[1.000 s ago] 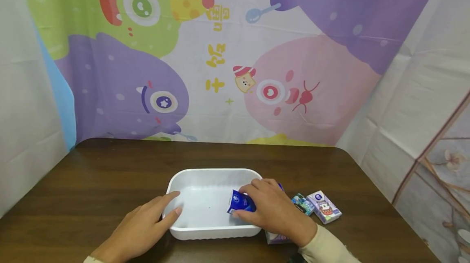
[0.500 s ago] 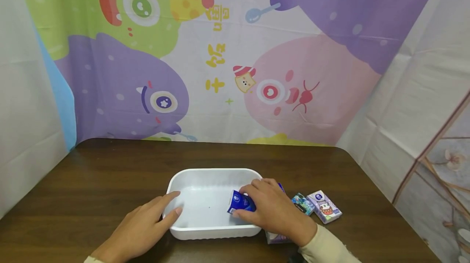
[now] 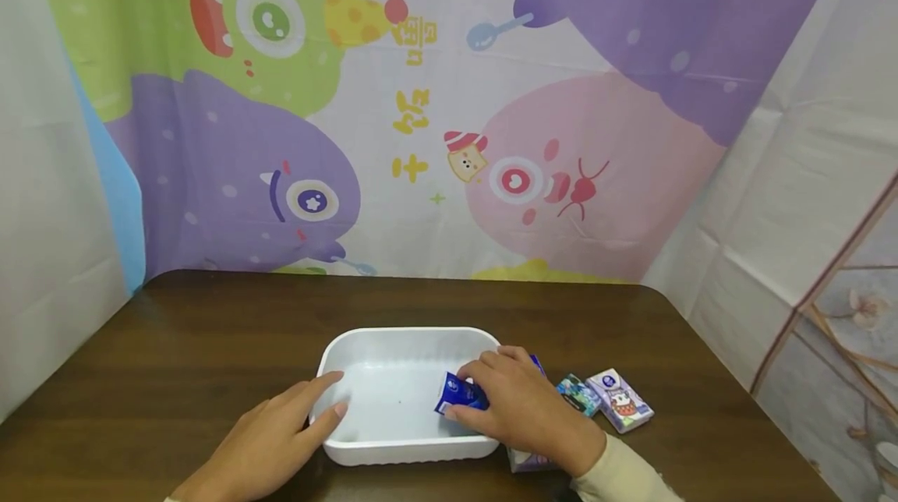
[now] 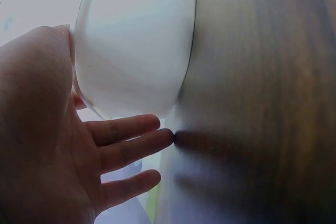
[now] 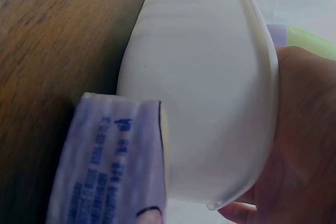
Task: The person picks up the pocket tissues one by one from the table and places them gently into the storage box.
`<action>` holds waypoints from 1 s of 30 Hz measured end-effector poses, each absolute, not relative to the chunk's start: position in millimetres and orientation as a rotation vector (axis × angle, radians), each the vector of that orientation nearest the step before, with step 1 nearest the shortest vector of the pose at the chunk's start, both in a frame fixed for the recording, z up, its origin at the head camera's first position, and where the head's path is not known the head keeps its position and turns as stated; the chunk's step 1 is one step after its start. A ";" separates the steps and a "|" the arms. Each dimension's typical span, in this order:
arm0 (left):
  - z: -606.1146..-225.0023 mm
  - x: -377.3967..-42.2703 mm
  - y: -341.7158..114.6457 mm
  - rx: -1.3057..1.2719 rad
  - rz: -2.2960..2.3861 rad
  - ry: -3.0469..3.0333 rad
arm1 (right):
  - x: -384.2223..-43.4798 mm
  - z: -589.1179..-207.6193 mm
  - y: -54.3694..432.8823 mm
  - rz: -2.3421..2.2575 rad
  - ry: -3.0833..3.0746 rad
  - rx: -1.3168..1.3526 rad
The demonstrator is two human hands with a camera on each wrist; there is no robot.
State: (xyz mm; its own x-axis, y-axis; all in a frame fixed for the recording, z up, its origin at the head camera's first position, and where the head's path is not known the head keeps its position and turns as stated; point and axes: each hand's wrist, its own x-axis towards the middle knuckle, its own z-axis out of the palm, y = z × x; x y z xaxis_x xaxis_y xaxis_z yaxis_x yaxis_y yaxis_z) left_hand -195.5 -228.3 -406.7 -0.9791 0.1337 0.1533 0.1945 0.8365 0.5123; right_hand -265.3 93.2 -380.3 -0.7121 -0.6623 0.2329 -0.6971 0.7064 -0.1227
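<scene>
A white plastic basin (image 3: 410, 451) stands on the table. Over its right side reaches my right hand (image 3: 529, 408), pinching a small dark blue tissue pack (image 3: 457, 394) between thumb and fingers, inside the basin's right end. My left hand (image 3: 270, 436) is at the left rim, thumb and index finger extending over it. In the left wrist view, three other fingers (image 4: 136, 145) stretch straight outside the basin wall, close to the table. The fingers on the far side of the blue pack are partly hidden.
Right of the basin lie a purple-and-white tissue pack (image 3: 620, 401) and a teal patterned pack (image 3: 578, 394). Another purple pack (image 5: 110, 161) sits against the basin's outer wall, partly under my right wrist. A blue edge (image 3: 537, 364) shows behind that hand. A cartoon cloth (image 3: 414, 237) hangs behind the table.
The head view has tilted slightly, so everything sits a little lower in it. Both hands, the basin and the blue tissue pack keep their places relative to each other.
</scene>
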 end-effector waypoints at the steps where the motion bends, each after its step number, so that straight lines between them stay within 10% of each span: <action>1: -407.0 -195.4 -228.2 -0.260 -0.826 -2.903 | -265.4 -380.8 93.1 0.302 -2.741 1.103; 30: -408.5 -196.0 -228.1 -0.268 -0.796 -2.884 | -268.2 -381.0 90.9 0.354 -2.780 1.142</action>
State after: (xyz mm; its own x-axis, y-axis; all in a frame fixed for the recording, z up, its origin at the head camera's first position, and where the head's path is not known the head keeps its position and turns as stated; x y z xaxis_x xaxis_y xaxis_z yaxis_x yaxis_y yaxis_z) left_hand -196.0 -228.1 -408.5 -0.9746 0.1343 0.1793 0.2073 0.8442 0.4944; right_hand -268.2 90.9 -381.0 -0.7094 -0.6775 0.1941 -0.7045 0.6888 -0.1709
